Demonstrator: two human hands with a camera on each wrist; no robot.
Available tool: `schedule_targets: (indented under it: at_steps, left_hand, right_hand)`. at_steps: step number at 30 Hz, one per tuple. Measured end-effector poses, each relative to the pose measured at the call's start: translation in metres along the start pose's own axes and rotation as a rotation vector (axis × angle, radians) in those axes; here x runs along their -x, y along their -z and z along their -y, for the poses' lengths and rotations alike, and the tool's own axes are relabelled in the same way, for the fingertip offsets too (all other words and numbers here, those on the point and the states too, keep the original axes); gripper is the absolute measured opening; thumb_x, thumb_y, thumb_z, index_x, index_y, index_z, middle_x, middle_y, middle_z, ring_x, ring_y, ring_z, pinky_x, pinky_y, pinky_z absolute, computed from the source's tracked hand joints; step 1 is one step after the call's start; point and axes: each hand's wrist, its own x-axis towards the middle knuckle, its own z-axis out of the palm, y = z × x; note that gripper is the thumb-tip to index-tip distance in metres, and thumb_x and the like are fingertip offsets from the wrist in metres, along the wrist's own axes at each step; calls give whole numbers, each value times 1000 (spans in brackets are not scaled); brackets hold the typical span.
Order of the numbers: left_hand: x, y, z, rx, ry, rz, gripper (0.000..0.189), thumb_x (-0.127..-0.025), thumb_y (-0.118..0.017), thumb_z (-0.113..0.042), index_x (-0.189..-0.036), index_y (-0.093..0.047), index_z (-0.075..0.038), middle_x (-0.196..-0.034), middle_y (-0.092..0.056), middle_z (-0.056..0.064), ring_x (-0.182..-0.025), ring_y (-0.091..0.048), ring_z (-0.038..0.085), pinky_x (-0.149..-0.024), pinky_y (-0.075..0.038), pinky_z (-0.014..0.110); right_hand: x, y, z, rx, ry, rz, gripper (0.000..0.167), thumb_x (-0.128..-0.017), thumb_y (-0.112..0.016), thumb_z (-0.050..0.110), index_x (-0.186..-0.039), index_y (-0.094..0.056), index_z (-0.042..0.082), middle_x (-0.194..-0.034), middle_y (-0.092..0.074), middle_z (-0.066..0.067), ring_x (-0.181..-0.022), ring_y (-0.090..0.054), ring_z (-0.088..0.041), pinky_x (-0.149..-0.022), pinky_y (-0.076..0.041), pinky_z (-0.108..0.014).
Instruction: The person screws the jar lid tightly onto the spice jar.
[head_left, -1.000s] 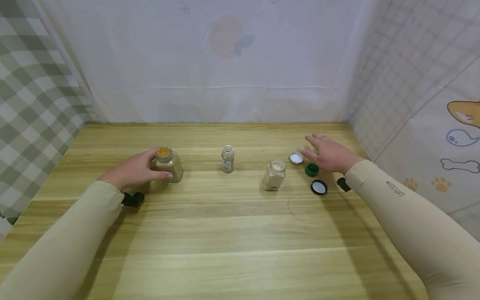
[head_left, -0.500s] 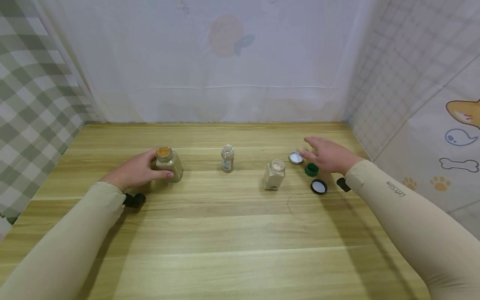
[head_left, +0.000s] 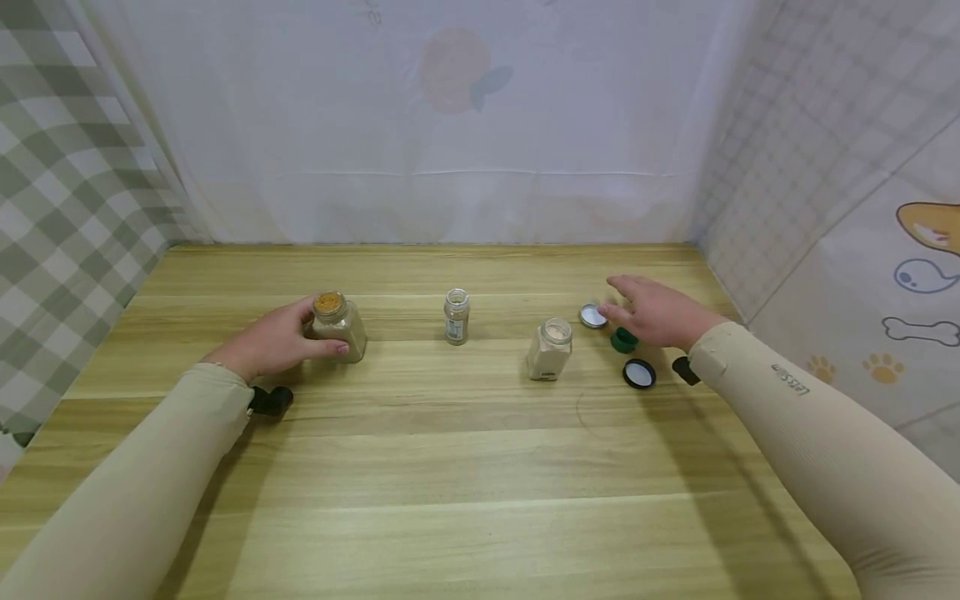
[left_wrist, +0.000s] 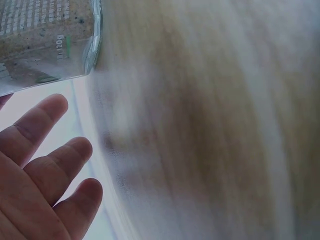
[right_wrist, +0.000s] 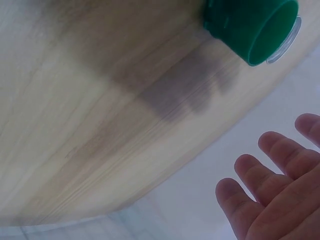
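Note:
My left hand (head_left: 273,342) is at a square glass jar (head_left: 341,332), thumb across its front and other fingers behind; whether they press on it is unclear. Orange-brown shows at the jar's mouth. In the left wrist view, three fingers (left_wrist: 37,122) stretch out below the printed glass jar (left_wrist: 47,40), apart from it. My right hand (head_left: 656,311) hovers with loosely spread fingers over three caps: a silver lid (head_left: 592,316), a green cap (head_left: 623,340) and a black-rimmed lid (head_left: 639,374). In the right wrist view, its fingers (right_wrist: 257,175) hold nothing, below the green cap (right_wrist: 250,30).
A small clear jar (head_left: 456,318) stands uncapped mid-table. Right of it is an uncapped square jar (head_left: 549,352) of pale powder. The wooden table (head_left: 465,467) meets a white curtain (head_left: 472,167) at the back and printed cloth (head_left: 847,275) on the right.
My right hand has shifted very slightly toward me over the caps, with its fingers still spread. My left hand and the jars stay where they were.

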Motion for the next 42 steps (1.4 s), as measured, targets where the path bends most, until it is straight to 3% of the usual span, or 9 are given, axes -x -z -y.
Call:
schedule_targets:
  at_steps: [8,23,42]
  left_hand:
    - [0,-1,1,11,0,2,88,-93,-77,-57,-160,-37,-16,-147,-60,16,-139,-55,39,-115,-41,63]
    - [0,-2,1,-9,0,-10,86,-93,-77,-56,-159,-39,-17,-146,-61,16,-139,-56,40,-114,-42,63]
    - [1,-1,-1,17,-1,-1,85,-93,-78,-53,-158,-39,-15,-145,-61,16,-138,-56,38,-115,-41,62]
  right_hand:
    - [-5,-5,-1,5,16,-5,76,-112,-49,46,-161,-29,-8,-163,-33,-36,-152,-32,-54,-124,-28,-66]
    - [-7,-7,3,52,11,36,77,-110,-52,49,-159,-33,-8,-161,-37,-35,-151,-34,-54,-123,-30,-66]
    - [-17,-13,10,133,21,32,67,-105,-67,34,-153,-46,-8,-153,-49,-33,-145,-45,-51,-119,-38,-63]
